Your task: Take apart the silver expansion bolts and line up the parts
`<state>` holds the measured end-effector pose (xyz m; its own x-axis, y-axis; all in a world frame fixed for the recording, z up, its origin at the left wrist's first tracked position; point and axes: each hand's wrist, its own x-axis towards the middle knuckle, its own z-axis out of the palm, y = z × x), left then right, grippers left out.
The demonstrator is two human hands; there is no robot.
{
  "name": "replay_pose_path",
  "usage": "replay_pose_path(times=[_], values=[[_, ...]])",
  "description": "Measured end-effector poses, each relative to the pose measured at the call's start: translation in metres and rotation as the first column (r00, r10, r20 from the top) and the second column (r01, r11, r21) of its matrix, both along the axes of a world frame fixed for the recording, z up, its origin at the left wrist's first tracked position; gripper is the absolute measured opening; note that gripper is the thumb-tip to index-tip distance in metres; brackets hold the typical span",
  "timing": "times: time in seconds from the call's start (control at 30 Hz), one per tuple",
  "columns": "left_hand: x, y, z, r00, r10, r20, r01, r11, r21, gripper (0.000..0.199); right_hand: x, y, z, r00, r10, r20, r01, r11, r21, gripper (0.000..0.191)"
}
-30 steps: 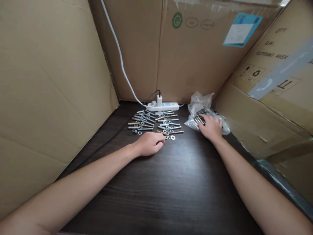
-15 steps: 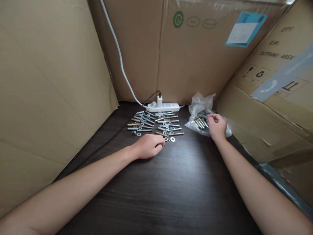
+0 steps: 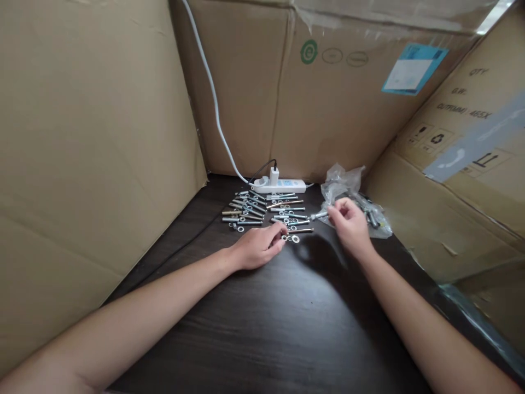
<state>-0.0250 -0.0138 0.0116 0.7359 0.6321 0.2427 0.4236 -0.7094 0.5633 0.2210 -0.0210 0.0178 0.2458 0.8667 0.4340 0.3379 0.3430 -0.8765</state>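
My right hand (image 3: 348, 225) is closed in a pinch on a silver bolt (image 3: 318, 216), which sticks out to the left above the table. Behind this hand lies a clear plastic bag (image 3: 338, 183) with more metal bolts in it. My left hand (image 3: 260, 244) rests on the table, its thumb and forefinger bent and apart. Its fingertips touch the near end of the laid-out hardware, partly hiding a brass-coloured bolt (image 3: 304, 230). Close by lie a flat washer (image 3: 296, 239) and smaller rings. Rows of bolts, sleeves, nuts and washers (image 3: 250, 208) spread beyond it.
A white power strip (image 3: 297, 186) with a plugged-in charger (image 3: 274, 175) stands behind the hardware. A black cable (image 3: 180, 239) runs across the dark table (image 3: 262, 323) at left. Cardboard boxes (image 3: 241, 98) wall in the left, back and right sides.
My right hand has moved left out of the plastic bag, bringing a silver bolt with it. The left hand's thumb and forefinger have spread slightly. The whole view has shifted a little.
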Motion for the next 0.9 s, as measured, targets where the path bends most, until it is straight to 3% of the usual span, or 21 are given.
replay_pose_path(times=[0.13,0.27,0.47,0.6,0.9], values=[[-0.001,-0.003,0.003,1.000,0.006,0.021,-0.006,1.000,0.026,0.025,-0.046,-0.033,0.006,0.978,0.181,-0.101,-0.193,0.974,-0.117,0.027],[0.000,-0.004,0.002,0.996,-0.078,-0.051,0.085,0.985,0.151,0.014,-0.063,-0.049,-0.001,0.955,0.275,-0.115,-0.291,0.942,-0.165,0.029],[0.001,-0.002,0.000,0.990,-0.052,-0.128,0.082,0.967,0.243,0.009,-0.054,-0.042,-0.018,0.941,0.294,0.166,-0.267,0.949,-0.168,0.023],[0.002,0.000,-0.002,0.988,-0.035,-0.150,0.072,0.967,0.246,0.006,-0.052,-0.041,-0.022,0.855,0.385,0.347,-0.323,0.920,-0.224,0.008],[0.004,-0.001,-0.004,0.983,-0.018,-0.185,0.068,0.961,0.267,0.008,-0.055,-0.048,-0.014,0.674,0.476,0.566,-0.374,0.880,-0.294,0.021]])
